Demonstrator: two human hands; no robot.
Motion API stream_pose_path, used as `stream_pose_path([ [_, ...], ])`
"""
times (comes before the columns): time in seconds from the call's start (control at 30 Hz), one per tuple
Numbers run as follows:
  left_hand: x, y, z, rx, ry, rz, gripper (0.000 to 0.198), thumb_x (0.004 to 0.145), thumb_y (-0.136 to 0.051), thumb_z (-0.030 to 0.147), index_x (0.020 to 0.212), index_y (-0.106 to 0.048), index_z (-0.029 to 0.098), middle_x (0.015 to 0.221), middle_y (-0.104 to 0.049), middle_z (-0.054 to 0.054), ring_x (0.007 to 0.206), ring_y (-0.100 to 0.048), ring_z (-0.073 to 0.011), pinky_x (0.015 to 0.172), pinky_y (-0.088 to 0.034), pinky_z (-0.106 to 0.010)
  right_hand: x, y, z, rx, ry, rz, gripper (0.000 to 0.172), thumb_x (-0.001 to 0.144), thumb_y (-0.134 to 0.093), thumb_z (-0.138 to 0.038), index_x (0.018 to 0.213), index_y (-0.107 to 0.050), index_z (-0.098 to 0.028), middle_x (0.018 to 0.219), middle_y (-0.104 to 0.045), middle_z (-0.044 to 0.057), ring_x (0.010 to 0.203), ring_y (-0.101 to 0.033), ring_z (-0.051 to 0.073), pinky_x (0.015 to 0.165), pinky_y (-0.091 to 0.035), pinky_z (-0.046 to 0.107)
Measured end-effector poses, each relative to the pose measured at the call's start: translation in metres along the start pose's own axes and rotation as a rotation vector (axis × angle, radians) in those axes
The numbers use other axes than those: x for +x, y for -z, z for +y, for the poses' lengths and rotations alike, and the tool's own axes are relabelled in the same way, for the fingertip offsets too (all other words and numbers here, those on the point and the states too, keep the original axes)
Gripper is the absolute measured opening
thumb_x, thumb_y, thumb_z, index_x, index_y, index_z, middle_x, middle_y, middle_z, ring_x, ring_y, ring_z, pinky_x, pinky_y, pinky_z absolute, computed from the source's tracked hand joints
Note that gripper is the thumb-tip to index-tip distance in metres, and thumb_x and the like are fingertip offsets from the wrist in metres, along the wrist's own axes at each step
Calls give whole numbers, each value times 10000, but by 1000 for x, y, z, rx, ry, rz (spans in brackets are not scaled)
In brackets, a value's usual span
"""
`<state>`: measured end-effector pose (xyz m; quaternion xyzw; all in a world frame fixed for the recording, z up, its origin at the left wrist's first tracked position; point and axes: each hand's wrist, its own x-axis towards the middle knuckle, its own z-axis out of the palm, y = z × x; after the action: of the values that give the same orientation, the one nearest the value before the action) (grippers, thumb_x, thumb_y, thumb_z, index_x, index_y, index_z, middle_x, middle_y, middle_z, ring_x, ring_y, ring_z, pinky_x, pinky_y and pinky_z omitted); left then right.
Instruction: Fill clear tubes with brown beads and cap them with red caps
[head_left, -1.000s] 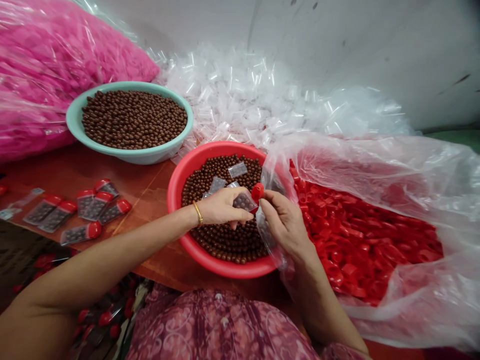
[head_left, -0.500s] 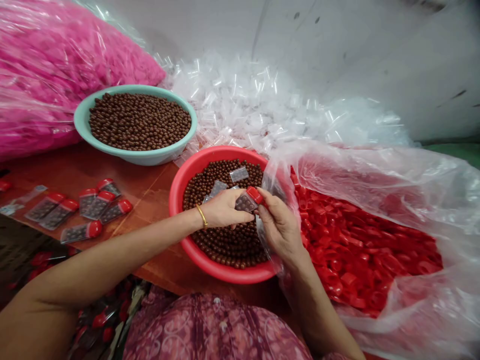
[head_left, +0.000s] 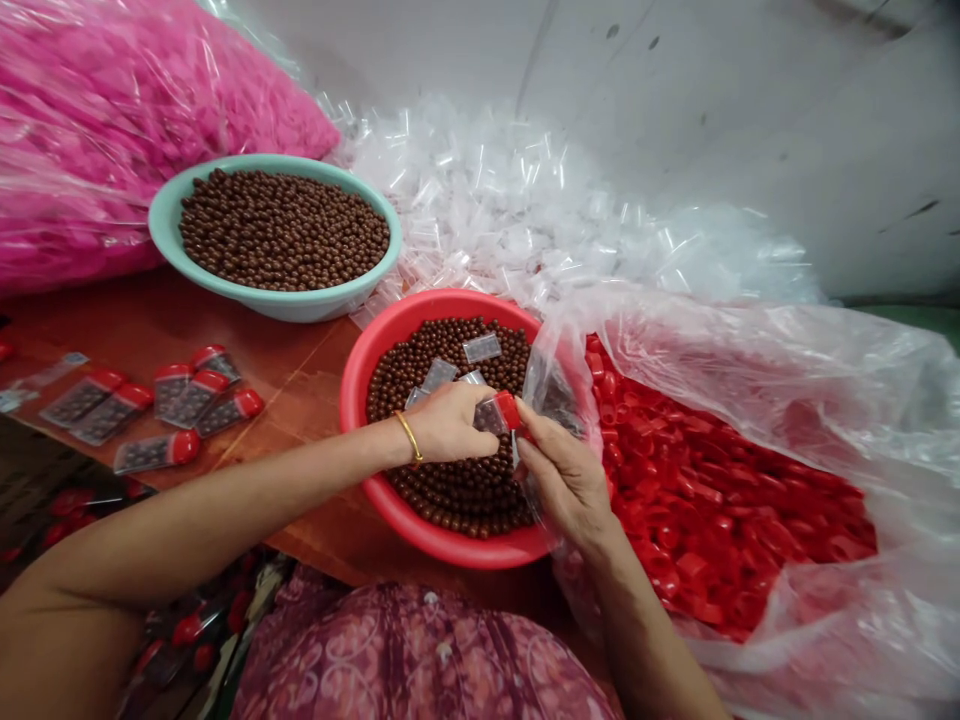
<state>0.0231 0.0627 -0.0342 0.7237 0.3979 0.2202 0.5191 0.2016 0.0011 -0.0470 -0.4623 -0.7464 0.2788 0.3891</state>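
Observation:
My left hand, with a gold bangle at its wrist, is closed around a small clear plastic box of brown balls. On the end of this box sits a red cap. My right hand pinches the cap's right side between thumb and fingers. Both hands are above a red basin of brown balls. Some clear boxes lie on the balls behind my left hand. The fingers partly hide the box and its cap.
A light green basin of brown balls stands behind left. Several capped boxes lie on the red-brown table. At right is an open bag of red caps. Clear boxes pile up along the wall; a pink-filled bag stands left.
My right fingers have shifted slightly on the red cap, and the capped box is turned a little in my left hand. The view has moved slightly.

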Motion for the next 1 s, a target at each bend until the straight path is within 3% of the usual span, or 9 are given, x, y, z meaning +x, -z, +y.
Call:
stream_pose_path([
  [0.17, 0, 1, 5, -8, -27, -39, 74, 555, -536, 174, 597, -475, 170, 559, -470, 42, 535, -427, -89, 484, -306, -193, -10, 0, -3, 15, 14, 33, 535, 880, -497, -140, 1347, -448, -397, 855, -633, -4, 549, -532, 80, 544, -497, 229],
  [0.27, -1, 2, 6, 45, -70, -38, 70, 547, -528, 154, 615, -511, 159, 562, -486, 45, 540, -431, -85, 499, -311, -191, -10, -4, -6, 4, 41, 37, 561, 895, -461, -119, 1367, -405, -417, 962, -635, -2, 514, -518, 55, 506, -481, 200],
  [0.33, -2, 2, 6, 47, -81, -35, 71, 542, -522, 154, 613, -510, 157, 557, -483, 51, 538, -426, -83, 497, -309, -190, -7, -6, -9, -96, 141, 50, 588, 889, -458, -101, 1398, -372, -383, 980, -632, 22, 580, -553, 75, 549, -499, 207],
  [0.5, 0, 1, 7, -35, 7, -86, 90, 523, -506, 155, 543, -419, 170, 505, -407, 66, 500, -370, -73, 450, -276, -192, 2, -8, -10, -426, 340, 94, 639, 865, -468, -68, 1451, -309, -268, 786, -580, 41, 644, -568, 120, 581, -504, 215],
  [0.63, 2, 2, 7, -75, 40, -109, 93, 522, -507, 153, 530, -416, 171, 490, -402, 73, 480, -362, -67, 455, -290, -196, 1, -15, -8, -415, 347, 92, 637, 871, -458, -72, 1460, -288, -243, 894, -632, 79, 754, -628, 144, 654, -535, 236],
  [0.77, 1, 2, 7, 87, 47, -51, 73, 529, -539, 182, 549, -470, 165, 508, -451, 58, 507, -405, -86, 477, -304, -212, 1, -14, -9, -345, 358, 65, 589, 863, -466, -71, 1426, -362, -210, 858, -657, 73, 788, -650, 158, 676, -538, 251],
  [0.87, 1, 2, 9, 174, 27, -33, 57, 544, -539, 194, 564, -494, 165, 507, -457, 55, 505, -409, -90, 478, -302, -215, 4, -4, -13, -266, 266, 27, 398, 882, -457, -135, 1262, -564, -183, 760, -660, 44, 667, -637, 140, 611, -521, 240],
  [0.93, 2, 1, 13, 168, -18, -71, 66, 545, -544, 190, 560, -484, 166, 504, -441, 61, 495, -395, -80, 475, -302, -207, 9, -2, -13, -191, 121, 122, 284, 910, -435, -227, 1068, -667, -181, 687, -639, 22, 595, -605, 122, 584, -505, 238],
  [1.0, 2, -1, 16, 190, -58, -135, 83, 550, -554, 189, 551, -475, 165, 498, -426, 64, 481, -392, -75, 471, -304, -202, 15, -6, -13, -46, -51, 283, 316, 930, -402, -353, 963, -671, -191, 628, -586, -1, 546, -563, 109, 549, -484, 234],
])
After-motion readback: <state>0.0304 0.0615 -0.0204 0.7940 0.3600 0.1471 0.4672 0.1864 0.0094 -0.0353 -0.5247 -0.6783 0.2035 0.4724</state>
